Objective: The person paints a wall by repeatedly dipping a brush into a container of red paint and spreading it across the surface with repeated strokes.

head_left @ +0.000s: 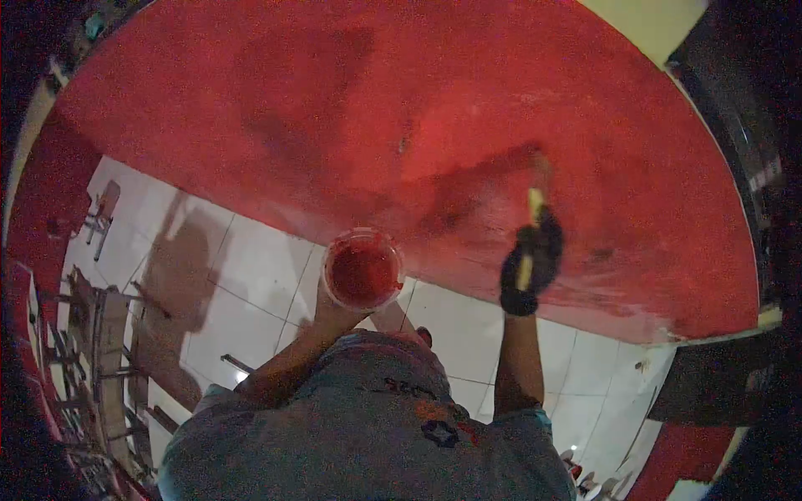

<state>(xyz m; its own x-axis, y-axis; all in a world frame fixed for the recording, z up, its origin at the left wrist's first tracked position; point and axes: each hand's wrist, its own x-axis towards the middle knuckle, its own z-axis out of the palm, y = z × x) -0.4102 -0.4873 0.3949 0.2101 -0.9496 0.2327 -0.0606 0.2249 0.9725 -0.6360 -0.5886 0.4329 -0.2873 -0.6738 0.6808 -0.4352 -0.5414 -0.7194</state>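
My left hand [331,314] holds up a clear plastic tub [344,302] with red paint [362,269] in it; the tub hides most of the fingers. My right hand [535,257], in a dark glove, is closed around the yellow handle of a paintbrush [535,200]. The brush points upward, its head blurred and close to the red wall [451,100]. I cannot tell whether the bristles touch it. Paler streaks and scuffs mark the wall around and below the brush.
White floor tiles [251,292] run along the wall's lower edge. Stacked furniture with dark legs [104,351] stands at the left. A dark panel [718,380] is at the lower right, and shadows fall on the wall and floor.
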